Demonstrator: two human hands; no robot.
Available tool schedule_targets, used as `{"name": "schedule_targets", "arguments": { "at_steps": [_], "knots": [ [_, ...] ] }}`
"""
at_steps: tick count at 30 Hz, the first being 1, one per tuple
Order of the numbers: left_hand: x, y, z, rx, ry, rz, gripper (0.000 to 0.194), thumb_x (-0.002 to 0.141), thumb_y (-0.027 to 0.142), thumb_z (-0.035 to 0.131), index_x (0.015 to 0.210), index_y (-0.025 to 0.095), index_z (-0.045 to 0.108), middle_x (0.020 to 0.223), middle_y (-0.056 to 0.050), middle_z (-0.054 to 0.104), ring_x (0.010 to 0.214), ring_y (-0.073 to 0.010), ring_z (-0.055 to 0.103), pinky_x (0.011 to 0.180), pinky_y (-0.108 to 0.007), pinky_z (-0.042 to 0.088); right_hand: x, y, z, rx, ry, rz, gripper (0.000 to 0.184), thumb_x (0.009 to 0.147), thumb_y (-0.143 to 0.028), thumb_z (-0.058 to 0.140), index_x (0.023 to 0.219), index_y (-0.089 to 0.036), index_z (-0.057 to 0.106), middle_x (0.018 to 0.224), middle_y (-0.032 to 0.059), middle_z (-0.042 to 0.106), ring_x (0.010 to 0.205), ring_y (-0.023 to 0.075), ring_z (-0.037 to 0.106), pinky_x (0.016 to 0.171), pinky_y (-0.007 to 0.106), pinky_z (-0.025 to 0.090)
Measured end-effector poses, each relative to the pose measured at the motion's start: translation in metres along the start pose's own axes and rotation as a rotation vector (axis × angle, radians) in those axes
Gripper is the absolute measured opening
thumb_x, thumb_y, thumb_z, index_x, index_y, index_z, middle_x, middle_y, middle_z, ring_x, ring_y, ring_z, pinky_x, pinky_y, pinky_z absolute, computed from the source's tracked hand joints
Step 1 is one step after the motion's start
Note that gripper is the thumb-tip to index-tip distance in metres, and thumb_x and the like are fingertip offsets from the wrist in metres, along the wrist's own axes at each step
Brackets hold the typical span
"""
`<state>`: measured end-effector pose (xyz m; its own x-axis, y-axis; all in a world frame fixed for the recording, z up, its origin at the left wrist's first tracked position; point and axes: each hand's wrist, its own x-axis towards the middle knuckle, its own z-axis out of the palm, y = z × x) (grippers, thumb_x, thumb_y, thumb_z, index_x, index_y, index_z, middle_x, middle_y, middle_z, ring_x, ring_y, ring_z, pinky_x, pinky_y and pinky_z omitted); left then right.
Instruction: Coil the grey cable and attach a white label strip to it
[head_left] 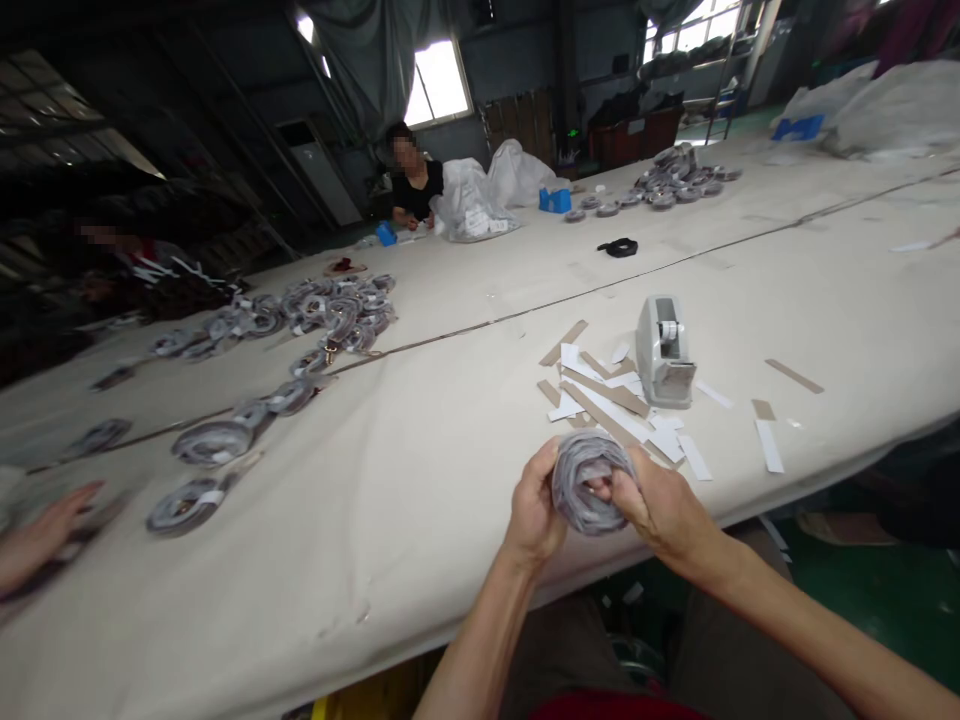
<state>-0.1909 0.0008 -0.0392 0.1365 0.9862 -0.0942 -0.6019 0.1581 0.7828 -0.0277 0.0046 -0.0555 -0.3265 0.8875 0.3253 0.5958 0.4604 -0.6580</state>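
Observation:
A coiled grey strap roll [589,478] is held upright between both my hands just above the near edge of the cloth-covered table [420,500]. My left hand [534,505] cups its left side with fingers wrapped round it. My right hand [654,502] grips the right side, the thumb pressed into the coil's centre. Just beyond the roll lie several brown and white paper strips [600,395] and a grey tape dispenser [664,352].
Finished grey coils lie at the left [210,440], in a heap further back [337,310] and far right [675,180]. Another person's hand [41,535] rests at the left edge. A seated person [412,185] works by white bags [480,200]. A black item [618,247] lies mid-table.

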Motion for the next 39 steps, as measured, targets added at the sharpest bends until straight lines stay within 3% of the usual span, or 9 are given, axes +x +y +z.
{"name": "schedule_targets", "arguments": {
  "at_steps": [6,10,14,19,23,28,31,35,39],
  "knots": [
    [0.022,0.078,-0.031,0.877,-0.303,-0.051,0.044,0.094,0.050,0.046,0.081,0.016,0.070,0.083,-0.006,0.070,0.088,-0.0204,0.062,0.085,-0.027,0.046,0.044,0.009,0.034,-0.549,0.138,-0.592,0.018,0.097,-0.027,0.045,0.085,-0.016,0.053,0.070,0.0064,0.056,0.061,0.0208,0.053,0.052,0.032,0.028],
    [0.033,0.103,-0.032,1.426,-0.465,0.051,0.038,0.098,0.044,0.039,0.091,0.019,0.067,0.094,-0.004,0.069,0.087,-0.0193,0.060,0.082,-0.028,0.046,0.078,0.009,0.058,-0.608,0.149,-0.691,0.020,0.099,-0.027,0.043,0.086,-0.016,0.054,0.076,0.0085,0.056,0.069,0.0239,0.051,0.054,0.034,0.027],
    [0.019,0.072,-0.063,1.820,-0.390,0.213,0.033,0.100,0.039,0.036,0.102,0.017,0.061,0.099,-0.010,0.066,0.092,-0.0254,0.059,0.085,-0.040,0.049,0.077,0.019,0.077,-0.598,0.105,-0.735,0.022,0.102,-0.025,0.040,0.092,-0.015,0.056,0.080,0.0090,0.058,0.071,0.0233,0.049,0.057,0.035,0.029],
    [-0.011,0.013,-0.113,1.889,-0.345,0.673,0.039,0.101,0.030,0.035,0.136,0.014,0.042,0.116,-0.016,0.061,0.111,-0.0288,0.056,0.100,-0.052,0.046,0.045,0.035,0.078,-0.442,-0.033,-0.846,0.038,0.104,-0.041,0.038,0.119,-0.011,0.056,0.111,0.0148,0.064,0.090,0.0237,0.055,0.070,0.036,0.042],
    [-0.019,0.003,-0.121,1.954,-0.350,0.798,0.042,0.101,0.023,0.034,0.141,0.013,0.036,0.106,-0.011,0.062,0.104,-0.0249,0.058,0.104,-0.051,0.044,0.040,0.042,0.069,-0.258,-0.110,-0.855,0.031,0.104,-0.027,0.040,0.127,-0.011,0.055,0.117,0.0139,0.065,0.098,0.0228,0.056,0.077,0.035,0.047],
    [-0.031,0.006,-0.105,2.095,-0.219,0.616,0.033,0.100,0.024,0.040,0.132,0.016,0.047,0.103,-0.007,0.063,0.100,-0.0225,0.057,0.105,-0.053,0.039,0.040,0.042,0.068,-0.167,-0.074,-0.857,0.025,0.102,-0.025,0.048,0.120,-0.012,0.059,0.111,0.0119,0.067,0.093,0.0211,0.058,0.076,0.034,0.046],
    [-0.038,0.008,-0.087,2.206,-0.139,0.484,0.033,0.097,0.019,0.047,0.130,0.017,0.050,0.108,-0.008,0.063,0.103,-0.0240,0.057,0.094,-0.048,0.044,0.038,0.038,0.069,-0.175,-0.110,-0.822,0.021,0.103,-0.019,0.044,0.108,-0.014,0.063,0.109,0.0106,0.066,0.092,0.0207,0.056,0.075,0.034,0.043],
    [-0.037,0.017,-0.064,2.347,-0.157,0.284,0.031,0.094,0.014,0.046,0.124,0.015,0.056,0.101,-0.010,0.063,0.097,-0.0275,0.059,0.076,-0.041,0.050,0.036,0.032,0.069,-0.221,-0.116,-0.787,0.026,0.103,-0.018,0.039,0.097,-0.016,0.065,0.106,0.0094,0.065,0.089,0.0211,0.052,0.072,0.035,0.038],
    [-0.035,0.017,-0.053,2.355,-0.140,-0.024,0.038,0.092,0.007,0.038,0.126,0.015,0.053,0.105,-0.011,0.061,0.079,-0.0233,0.066,0.065,-0.036,0.054,0.035,0.029,0.071,-0.246,-0.121,-0.753,0.026,0.103,-0.018,0.040,0.093,-0.016,0.065,0.107,0.0097,0.065,0.087,0.0214,0.050,0.072,0.036,0.037]
  ]
}}
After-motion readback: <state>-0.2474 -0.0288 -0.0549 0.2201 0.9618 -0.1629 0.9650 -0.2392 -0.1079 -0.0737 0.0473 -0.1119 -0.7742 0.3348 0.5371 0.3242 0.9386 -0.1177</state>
